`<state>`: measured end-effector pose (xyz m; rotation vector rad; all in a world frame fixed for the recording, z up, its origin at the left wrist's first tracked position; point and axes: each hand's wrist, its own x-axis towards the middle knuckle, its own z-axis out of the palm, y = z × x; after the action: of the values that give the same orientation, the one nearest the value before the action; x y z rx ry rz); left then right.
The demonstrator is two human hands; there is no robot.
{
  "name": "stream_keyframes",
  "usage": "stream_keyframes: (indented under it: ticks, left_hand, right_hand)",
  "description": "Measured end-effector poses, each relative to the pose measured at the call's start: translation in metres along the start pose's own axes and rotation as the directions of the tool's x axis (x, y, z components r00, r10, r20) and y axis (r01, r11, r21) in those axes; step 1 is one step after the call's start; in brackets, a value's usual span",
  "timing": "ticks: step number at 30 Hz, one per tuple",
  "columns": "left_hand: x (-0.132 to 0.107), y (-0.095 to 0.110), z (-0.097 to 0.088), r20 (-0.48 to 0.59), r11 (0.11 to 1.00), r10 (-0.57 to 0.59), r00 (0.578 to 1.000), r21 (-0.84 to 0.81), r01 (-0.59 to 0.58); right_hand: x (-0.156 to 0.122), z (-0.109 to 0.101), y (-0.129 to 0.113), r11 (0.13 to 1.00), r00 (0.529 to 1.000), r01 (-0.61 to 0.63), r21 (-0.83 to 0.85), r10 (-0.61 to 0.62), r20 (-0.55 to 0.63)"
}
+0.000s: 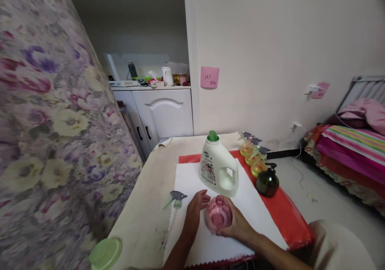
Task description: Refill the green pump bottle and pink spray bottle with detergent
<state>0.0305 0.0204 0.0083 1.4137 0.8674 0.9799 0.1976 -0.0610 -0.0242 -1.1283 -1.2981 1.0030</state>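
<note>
My right hand (237, 224) is wrapped round a clear pink bottle (217, 217) with an open neck, at the front of the white sheet (192, 177). Just left of the bottle, my left hand (197, 208) has its fingers stretched out and holds nothing. A spray head (177, 197), grey and green with a thin tube, lies at the sheet's left edge. Behind my hands stands a large pale green detergent jug (218, 167) with its handle to the right. Dark green shows at its mouth (213, 137).
Several spray bottles with yellow liquid (252, 155) and a dark green pump bottle (267, 182) line the right side of the red cloth (279, 210). A light green round lid or stool (106, 253) is at lower left. A floral curtain (60, 121) hangs left; a bed (351, 153) stands right.
</note>
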Motion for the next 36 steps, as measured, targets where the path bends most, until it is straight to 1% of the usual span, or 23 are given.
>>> stream_keyframes:
  ticks: [2, 5, 8, 11, 13, 14, 15, 16, 17, 18, 19, 20, 21, 22, 23, 24, 26, 28, 31, 34, 36]
  left_hand:
    - [-0.001, -0.01, -0.004, -0.059, 0.999, -0.009, 0.998, 0.047, 0.012]
    - [-0.002, -0.018, -0.006, -0.06, 0.996, 0.003, 0.998, 0.094, 0.003]
    - [-0.003, -0.017, -0.005, -0.043, 0.991, 0.025, 0.999, 0.135, -0.019]
    - [-0.004, -0.013, -0.003, -0.032, 0.979, 0.039, 0.999, 0.201, -0.032]
    - [-0.005, -0.013, -0.003, -0.03, 0.968, 0.043, 0.999, 0.251, -0.034]
    - [-0.005, -0.014, -0.004, -0.03, 0.962, 0.042, 0.999, 0.27, -0.033]
    - [-0.005, -0.015, -0.004, -0.029, 0.959, 0.042, 0.999, 0.283, -0.032]
    - [-0.004, -0.016, -0.004, -0.03, 0.956, 0.04, 0.999, 0.292, -0.03]
    - [-0.004, -0.017, -0.004, -0.034, 0.954, 0.039, 0.999, 0.299, -0.027]
    - [-0.004, -0.018, -0.005, -0.039, 0.952, 0.04, 0.998, 0.304, -0.026]
    - [-0.003, -0.018, -0.005, -0.042, 0.95, 0.042, 0.998, 0.312, -0.027]
    - [-0.003, -0.018, -0.004, -0.045, 0.946, 0.047, 0.998, 0.323, -0.03]
    - [-0.002, -0.018, -0.004, -0.047, 0.941, 0.054, 0.997, 0.336, -0.036]
    - [-0.002, -0.017, -0.004, -0.047, 0.936, 0.064, 0.997, 0.349, -0.043]
    - [-0.001, -0.016, -0.004, -0.047, 0.931, 0.074, 0.996, 0.362, -0.052]
    - [-0.001, -0.016, -0.004, -0.047, 0.926, 0.082, 0.996, 0.372, -0.058]
    - [0.0, -0.014, -0.003, -0.047, 0.921, 0.09, 0.995, 0.385, -0.065]
    - [-0.001, -0.014, -0.003, -0.044, 0.918, 0.088, 0.995, 0.392, -0.064]
    - [-0.001, -0.015, -0.003, -0.042, 0.917, 0.086, 0.995, 0.393, -0.063]
    - [0.0, -0.018, -0.004, -0.048, 0.918, 0.087, 0.995, 0.392, -0.061]
    - [0.001, -0.019, -0.004, -0.044, 0.917, 0.086, 0.995, 0.394, -0.062]
  right_hand:
    - [0.0, -0.004, 0.001, 1.0, 1.0, -0.01, -0.003, 0.01, -0.005]
    - [0.0, -0.01, 0.001, 1.0, 1.0, -0.016, 0.002, 0.016, 0.006]
    - [-0.001, -0.013, -0.002, 1.0, 0.999, -0.011, 0.015, 0.01, 0.044]
    - [-0.008, -0.02, -0.008, 0.998, 0.999, -0.012, -0.068, 0.015, 0.044]
    - [-0.02, -0.032, -0.013, 0.985, 1.0, 0.004, -0.17, -0.005, -0.001]
    - [-0.029, -0.041, -0.015, 0.975, 0.999, 0.017, -0.22, -0.028, -0.044]
    - [-0.04, -0.053, -0.017, 0.963, 0.993, 0.028, -0.267, -0.058, -0.104]
    - [-0.052, -0.066, -0.017, 0.95, 0.976, 0.024, -0.311, -0.089, -0.197]
    - [-0.065, -0.081, -0.015, 0.934, 0.941, -0.013, -0.356, -0.109, -0.32]
    - [-0.078, -0.098, -0.012, 0.914, 0.882, -0.071, -0.399, -0.129, -0.452]
    - [-0.09, -0.114, -0.008, 0.892, 0.819, -0.115, -0.436, -0.163, -0.55]
    - [-0.101, -0.131, -0.003, 0.871, 0.757, -0.149, -0.469, -0.204, -0.62]
    - [-0.111, -0.146, 0.003, 0.858, 0.681, -0.185, -0.479, -0.24, -0.692]
    - [-0.119, -0.159, 0.009, 0.847, 0.637, -0.221, -0.484, -0.25, -0.729]
    - [-0.124, -0.17, 0.016, 0.85, 0.582, -0.257, -0.46, -0.244, -0.776]
    - [-0.126, -0.178, 0.022, 0.859, 0.528, -0.298, -0.416, -0.214, -0.822]
    - [-0.123, -0.186, 0.035, 0.875, 0.444, -0.349, -0.337, -0.162, -0.881]
    - [-0.115, -0.186, 0.046, 0.892, 0.386, -0.37, -0.26, -0.107, -0.916]
    - [-0.1, -0.182, 0.059, 0.909, 0.319, -0.387, -0.153, -0.024, -0.947]
    - [-0.092, -0.182, 0.067, 0.904, 0.247, -0.42, -0.076, 0.034, -0.968]
    - [-0.09, -0.184, 0.069, 0.895, 0.213, -0.443, -0.049, 0.052, -0.976]
